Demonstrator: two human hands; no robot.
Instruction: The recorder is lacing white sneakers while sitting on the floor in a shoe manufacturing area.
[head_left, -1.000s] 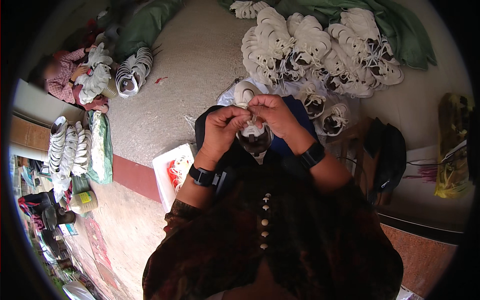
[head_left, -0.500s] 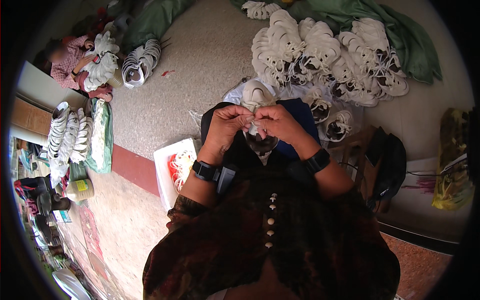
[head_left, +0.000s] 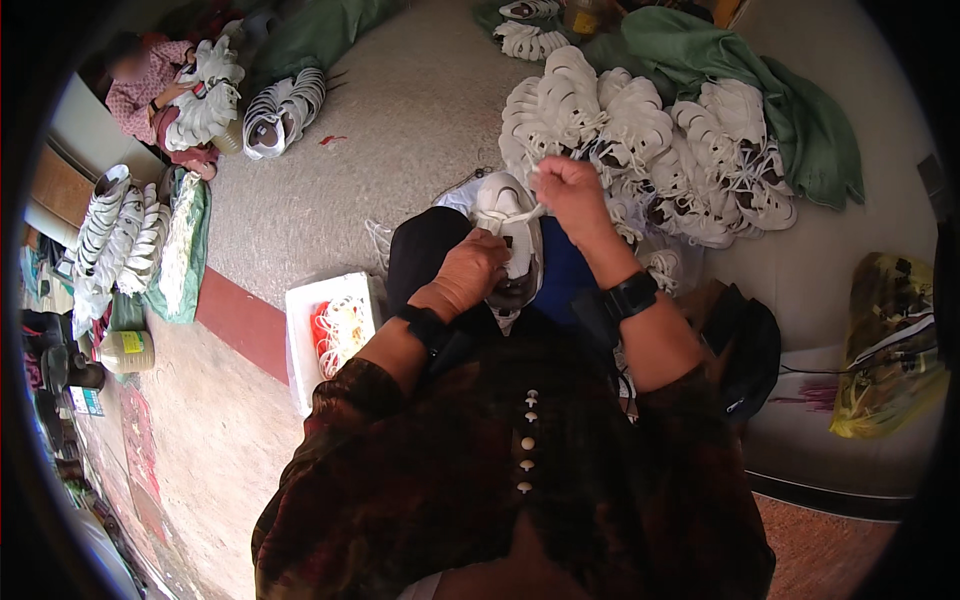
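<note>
A white shoe (head_left: 508,228) rests on my lap, toe pointing away from me. My left hand (head_left: 468,272) presses on the shoe's upper and grips it. My right hand (head_left: 568,190) is raised above and to the right of the shoe, pinching a white lace (head_left: 532,208) that runs taut down to the shoe. Both wrists wear black bands.
A big heap of white shoes (head_left: 640,140) lies ahead on a green cloth (head_left: 800,120). A white box of laces (head_left: 335,330) sits at my left. Another person (head_left: 150,85) sits far left beside more shoes (head_left: 285,100). A yellow bag (head_left: 890,350) lies right.
My right hand has risen away from the shoe, pulling the lace out taut. My left hand stays on the shoe. The view has shifted slightly.
</note>
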